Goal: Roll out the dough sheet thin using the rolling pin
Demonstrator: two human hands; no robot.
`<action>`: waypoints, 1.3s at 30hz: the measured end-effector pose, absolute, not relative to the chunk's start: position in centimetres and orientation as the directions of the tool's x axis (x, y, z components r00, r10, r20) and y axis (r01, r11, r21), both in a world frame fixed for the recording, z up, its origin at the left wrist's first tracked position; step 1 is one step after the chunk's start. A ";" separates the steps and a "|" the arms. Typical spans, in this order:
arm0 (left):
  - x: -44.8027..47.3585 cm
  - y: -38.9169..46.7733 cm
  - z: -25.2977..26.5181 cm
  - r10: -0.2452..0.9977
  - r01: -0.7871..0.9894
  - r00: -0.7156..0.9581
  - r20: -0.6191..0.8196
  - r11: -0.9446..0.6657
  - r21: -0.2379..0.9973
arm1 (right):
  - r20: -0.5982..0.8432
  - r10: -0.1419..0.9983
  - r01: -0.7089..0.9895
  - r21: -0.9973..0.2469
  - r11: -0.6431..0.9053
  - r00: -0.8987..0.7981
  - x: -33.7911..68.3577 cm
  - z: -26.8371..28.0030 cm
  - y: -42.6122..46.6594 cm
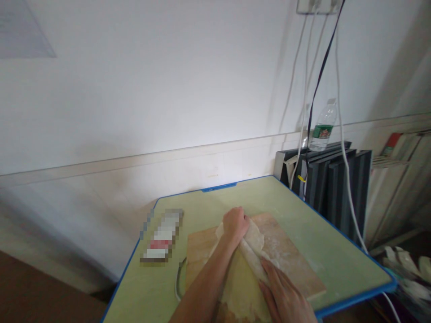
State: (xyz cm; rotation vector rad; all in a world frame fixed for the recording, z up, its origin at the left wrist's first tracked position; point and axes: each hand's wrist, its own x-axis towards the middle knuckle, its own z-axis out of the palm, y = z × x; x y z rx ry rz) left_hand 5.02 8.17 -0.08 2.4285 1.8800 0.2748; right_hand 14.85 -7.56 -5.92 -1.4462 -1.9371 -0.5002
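Pressing evenly should keep the long, pale dough roll (252,257) straight on the brown wooden board (296,262) at the frame's bottom middle, the left hand (235,222) curled tight around its top end, the right hand (283,289) only loosely bent over its lower end.

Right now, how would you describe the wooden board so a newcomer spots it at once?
Find the pale green table with the blue edge. On it, the left hand and right hand touch a pale, dough-like sheet; the wooden board lies beneath that. Its light-brown wood and powdery white patches set it apart from the green table.
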 end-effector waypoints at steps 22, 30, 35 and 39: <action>3.6 5.6 -0.5 0.943 0.931 0.261 0.208 -0.303 0.206 | 0.758 0.618 0.946 -0.005 0.324 -0.208 14.2 -4.9 -7.9; 3.6 5.6 -0.4 0.942 0.924 0.242 0.231 -0.296 0.242 | 0.755 0.636 0.946 -0.064 0.318 -0.162 14.2 -4.7 -8.0; 3.8 5.7 -0.5 0.948 0.929 0.229 0.221 -0.281 0.242 | 0.770 0.619 0.942 -0.072 0.328 -0.157 14.0 -4.9 -7.9; 3.9 5.8 -0.6 0.951 0.929 0.212 0.225 -0.267 0.254 | 0.758 0.626 0.935 -0.065 0.349 -0.181 14.1 -4.9 -7.9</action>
